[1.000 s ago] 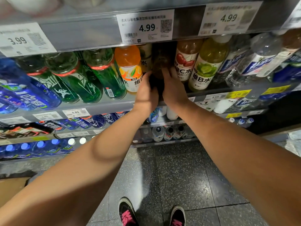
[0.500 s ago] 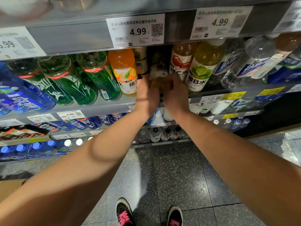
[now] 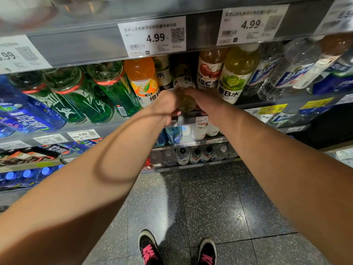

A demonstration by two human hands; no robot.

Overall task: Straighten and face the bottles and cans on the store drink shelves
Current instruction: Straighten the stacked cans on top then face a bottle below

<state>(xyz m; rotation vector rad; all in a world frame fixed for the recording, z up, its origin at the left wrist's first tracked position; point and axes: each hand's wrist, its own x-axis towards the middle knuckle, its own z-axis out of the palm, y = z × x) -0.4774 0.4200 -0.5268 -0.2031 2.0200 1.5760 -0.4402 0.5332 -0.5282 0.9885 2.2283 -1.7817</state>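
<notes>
Both my hands grip one vitamin-water bottle (image 3: 185, 87) with a white label and pale yellow-green drink, at the front edge of the drink shelf (image 3: 107, 129). My left hand (image 3: 168, 106) wraps its left side and my right hand (image 3: 205, 101) its right side. The bottle stands between an orange bottle (image 3: 143, 81) on the left and a cherry-label bottle (image 3: 209, 71) on the right. A lime-label bottle (image 3: 236, 73) follows further right. The bottle's base is hidden by my fingers.
Green glass bottles (image 3: 107, 92) and blue bottles (image 3: 24, 115) fill the shelf to the left, clear water bottles (image 3: 286, 69) to the right. Price tags (image 3: 152, 36) hang on the shelf above. Lower shelves hold more bottles (image 3: 191, 153). My shoes (image 3: 150, 247) stand on dark speckled floor.
The bottle has come forward from the dark gap at the back to the shelf's front edge, held in both hands. My hands have drawn back toward me and lowered.
</notes>
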